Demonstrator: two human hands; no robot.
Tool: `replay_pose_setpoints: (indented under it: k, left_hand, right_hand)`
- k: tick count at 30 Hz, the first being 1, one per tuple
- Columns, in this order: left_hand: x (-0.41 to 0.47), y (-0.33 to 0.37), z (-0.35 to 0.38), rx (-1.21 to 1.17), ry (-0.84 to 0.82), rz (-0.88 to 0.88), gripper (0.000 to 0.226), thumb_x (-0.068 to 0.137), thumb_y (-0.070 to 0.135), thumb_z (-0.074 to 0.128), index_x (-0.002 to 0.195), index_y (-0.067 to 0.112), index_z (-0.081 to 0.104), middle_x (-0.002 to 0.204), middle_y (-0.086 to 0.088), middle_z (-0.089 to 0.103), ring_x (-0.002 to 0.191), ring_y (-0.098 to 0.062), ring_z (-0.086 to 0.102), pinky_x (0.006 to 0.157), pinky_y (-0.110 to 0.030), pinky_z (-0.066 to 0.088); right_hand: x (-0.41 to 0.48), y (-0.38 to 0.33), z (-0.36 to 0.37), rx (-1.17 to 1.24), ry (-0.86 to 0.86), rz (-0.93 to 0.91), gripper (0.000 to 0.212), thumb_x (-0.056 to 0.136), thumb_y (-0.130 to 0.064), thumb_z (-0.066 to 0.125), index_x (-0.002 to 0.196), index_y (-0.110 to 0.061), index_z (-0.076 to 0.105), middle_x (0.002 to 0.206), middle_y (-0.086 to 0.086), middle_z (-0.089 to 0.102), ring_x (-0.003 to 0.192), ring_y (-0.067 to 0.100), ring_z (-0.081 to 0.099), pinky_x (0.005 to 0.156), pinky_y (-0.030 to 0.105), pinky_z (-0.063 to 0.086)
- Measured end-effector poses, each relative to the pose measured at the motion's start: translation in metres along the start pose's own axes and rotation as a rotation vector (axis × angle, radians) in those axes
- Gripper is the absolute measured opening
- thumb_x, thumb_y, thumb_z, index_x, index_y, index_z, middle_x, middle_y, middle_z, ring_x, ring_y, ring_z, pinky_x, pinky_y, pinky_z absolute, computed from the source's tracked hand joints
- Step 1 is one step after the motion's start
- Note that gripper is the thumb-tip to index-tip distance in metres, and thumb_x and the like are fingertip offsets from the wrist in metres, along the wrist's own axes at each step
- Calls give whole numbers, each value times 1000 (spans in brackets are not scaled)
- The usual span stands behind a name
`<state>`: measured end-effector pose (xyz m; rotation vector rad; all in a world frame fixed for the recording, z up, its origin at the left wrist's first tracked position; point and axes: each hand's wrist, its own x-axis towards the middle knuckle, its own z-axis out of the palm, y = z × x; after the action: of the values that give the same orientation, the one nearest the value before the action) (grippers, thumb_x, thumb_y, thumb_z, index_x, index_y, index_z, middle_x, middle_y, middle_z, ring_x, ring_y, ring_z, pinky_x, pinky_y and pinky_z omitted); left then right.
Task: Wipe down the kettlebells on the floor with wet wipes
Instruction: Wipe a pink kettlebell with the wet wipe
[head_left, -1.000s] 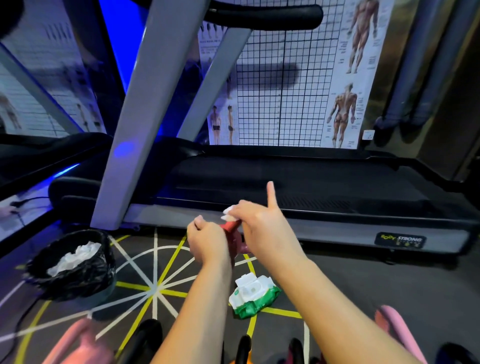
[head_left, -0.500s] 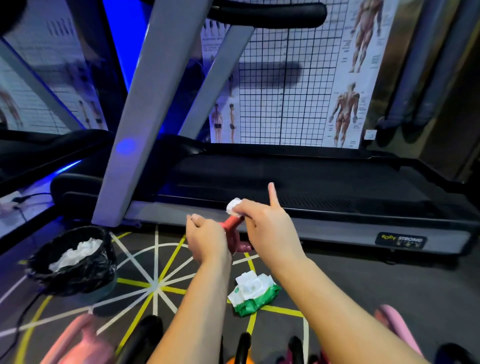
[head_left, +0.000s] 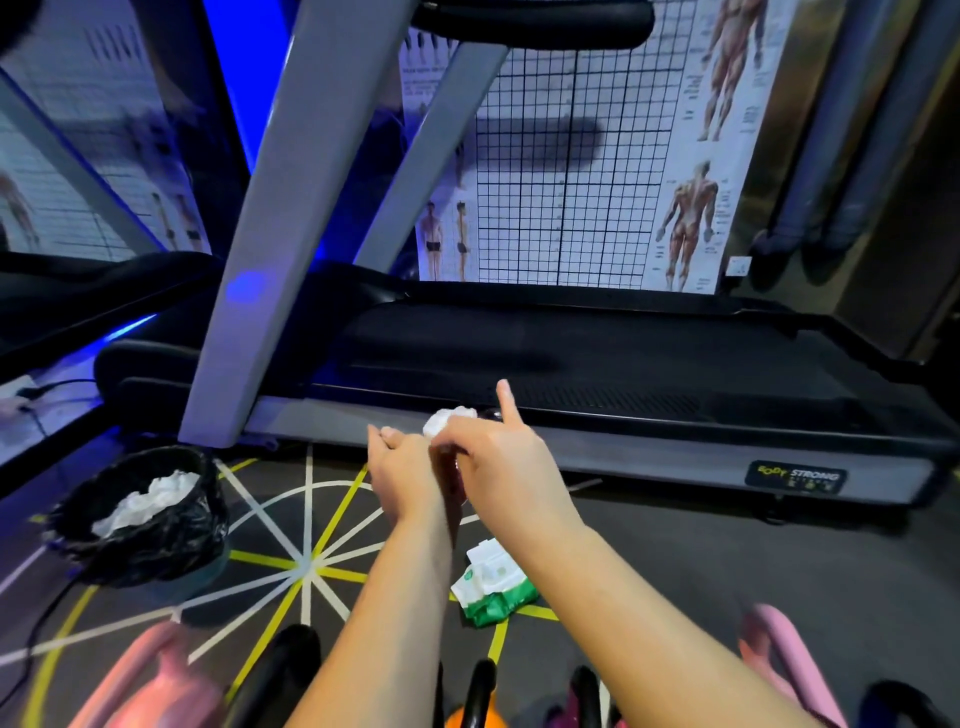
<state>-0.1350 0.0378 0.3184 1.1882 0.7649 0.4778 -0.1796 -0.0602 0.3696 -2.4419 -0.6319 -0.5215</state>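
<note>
I hold a small red kettlebell up in front of me, and my hands hide most of it. My left hand grips it from the left. My right hand pinches a crumpled white wet wipe against the top of the kettlebell, with the index finger sticking straight up. A green and white pack of wet wipes lies on the floor below my hands. More kettlebells stand along the bottom edge: a pink one at the left, another pink one at the right, and black handles between them.
A bin lined with a black bag stands on the floor at the left, with used white wipes in it. A treadmill runs across just behind my hands, its grey upright leaning over at the left. The floor carries yellow and white lines.
Both hands have risen a little and closed together around the kettlebell, so less red shows. The wipe has slid up to the top of it.
</note>
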Motion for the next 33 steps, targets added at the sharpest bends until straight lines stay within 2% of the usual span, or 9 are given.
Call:
replay_pose_setpoints:
  k: [4, 6, 8, 12, 14, 17, 22, 29, 33]
  left_hand:
    - [-2, 2, 0, 63, 5, 16, 46, 107, 40, 35, 153, 36, 37, 148, -3, 52, 132, -32, 51, 112, -49, 39]
    - [-7, 6, 3, 122, 5, 60, 46, 107, 41, 32, 153, 38, 36, 152, -2, 47, 136, -34, 47, 113, -50, 37]
    - [-9, 7, 5, 51, 14, 59, 46, 107, 41, 33, 152, 39, 37, 155, 0, 44, 138, -33, 45, 114, -50, 37]
    - [-4, 11, 8, -115, -68, -106, 55, 93, 59, 43, 142, 34, 49, 141, -3, 58, 132, -33, 52, 110, -49, 41]
    - [-1, 16, 7, -147, -130, -176, 45, 101, 48, 42, 130, 17, 54, 124, -7, 66, 117, -31, 58, 107, -47, 43]
    - [7, 20, 5, -123, -204, -295, 37, 104, 36, 48, 122, 5, 55, 110, -13, 64, 97, -33, 62, 92, -50, 53]
    - [-6, 23, 6, -44, -438, -451, 61, 99, 60, 45, 129, 9, 57, 115, -19, 71, 87, -35, 70, 58, -46, 58]
    - [-31, 16, 4, 273, -692, -524, 67, 91, 72, 48, 84, 7, 63, 72, -14, 69, 65, -32, 67, 85, -50, 53]
    - [-36, 20, 6, 272, -764, -477, 67, 83, 73, 58, 95, 8, 64, 79, -12, 70, 66, -32, 68, 79, -49, 56]
  right_hand:
    - [6, 3, 3, 30, -63, 48, 38, 91, -20, 34, 94, -31, 70, 68, -6, 61, 120, 38, 58, 121, 33, 17]
    - [8, 5, -4, 83, -4, 85, 46, 88, -31, 25, 97, -29, 71, 78, -7, 68, 130, 35, 51, 119, 42, 28]
    - [10, 10, -16, 130, 106, 164, 33, 96, -18, 41, 103, -21, 73, 97, -1, 75, 139, 32, 42, 117, 38, 30]
    - [12, 36, -40, 475, 256, 461, 22, 88, -8, 67, 99, -25, 74, 88, -7, 75, 95, 14, 70, 94, 30, 53]
    - [9, 50, -46, 719, 244, 569, 26, 88, -3, 69, 107, -20, 72, 87, -1, 75, 82, 12, 70, 87, 31, 57]
    - [6, 59, -49, 796, 134, 621, 26, 94, 0, 60, 112, -15, 71, 96, 5, 74, 84, 14, 68, 83, 28, 55]
    - [9, 42, -25, 817, 39, 757, 37, 93, -7, 42, 109, -24, 71, 100, 7, 73, 94, 27, 71, 87, 42, 59]
    - [13, 53, -38, 978, 166, 1103, 10, 87, -5, 53, 84, -11, 60, 70, 11, 54, 55, 22, 47, 44, 24, 39]
    - [16, 53, -58, 1175, 168, 1168, 12, 86, 1, 53, 75, -5, 56, 51, 7, 44, 39, 19, 43, 42, 24, 38]
